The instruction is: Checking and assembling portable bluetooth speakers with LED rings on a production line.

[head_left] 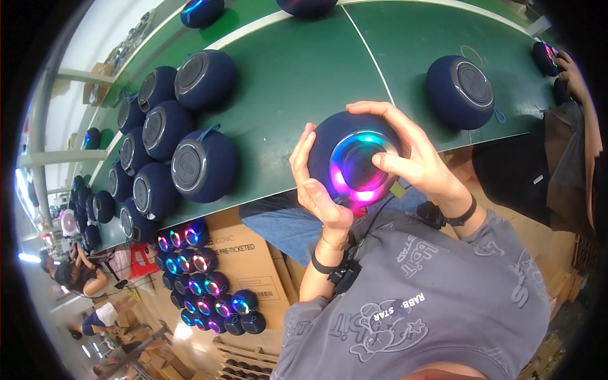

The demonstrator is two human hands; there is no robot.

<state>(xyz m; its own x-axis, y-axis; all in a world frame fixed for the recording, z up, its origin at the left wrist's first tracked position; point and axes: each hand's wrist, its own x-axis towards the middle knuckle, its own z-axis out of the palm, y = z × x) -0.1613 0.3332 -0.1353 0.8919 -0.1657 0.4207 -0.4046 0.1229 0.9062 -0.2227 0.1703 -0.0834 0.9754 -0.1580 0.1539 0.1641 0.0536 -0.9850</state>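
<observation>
Between my hands, over the front edge of the green table, is a round dark-blue portable speaker [328,138]. Its ring light glows blue, cyan and pink around a dark centre panel. My left hand [322,197] wraps the speaker's left side, fingers up its flank and thumb along the lower edge. On the other side, my right hand [415,155] grips it with fingers over the top and the thumb resting on the panel by the ring. A matching unlit speaker [451,95] with a blue strap loop lies on the table to the right.
Several unlit speakers [204,166] crowd the left of the green table [285,76]. Below it, rows of speakers [204,307], many glowing, stand beside a cardboard box [250,259]. At far right, another person's hand [572,76] holds a lit speaker.
</observation>
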